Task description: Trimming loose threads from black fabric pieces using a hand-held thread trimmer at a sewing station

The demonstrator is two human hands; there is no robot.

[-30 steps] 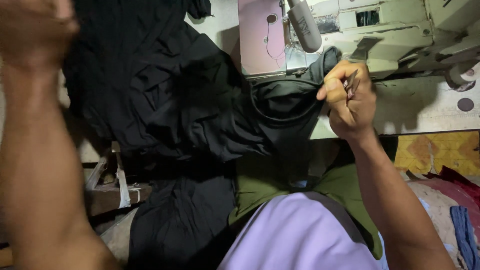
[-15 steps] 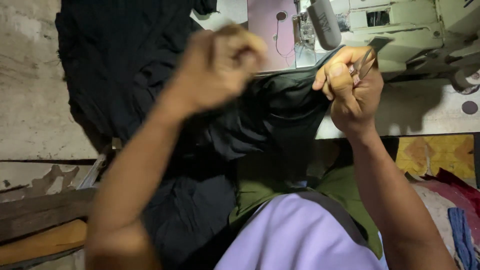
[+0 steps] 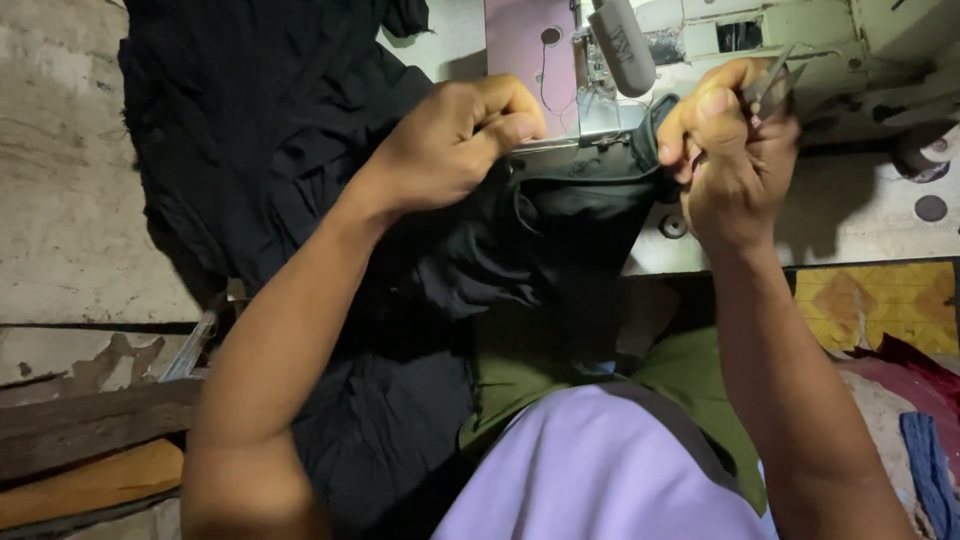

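Observation:
A large black cloth point(image 3: 290, 150) spreads over the sewing table and hangs down over my lap. My left hand point(image 3: 455, 140) grips a folded edge of it at top centre, fingers curled tight. My right hand point(image 3: 725, 150) pinches the same edge a short way to the right and also holds small metal thread snips point(image 3: 770, 85), whose tips point up and right. The stretch of cloth between both hands is pulled taut just in front of the sewing machine point(image 3: 700, 40).
The pale worn table top point(image 3: 860, 215) runs to the right, with round holes in it. A grey cylinder point(image 3: 625, 45) sticks out of the machine. Wooden boards point(image 3: 90, 430) lie at lower left, and yellow, red and blue fabrics point(image 3: 890, 310) at right.
My left hand has come down from the top left, crossed to the centre and gripped the cloth edge near my right hand. My right hand has risen slightly with the snips.

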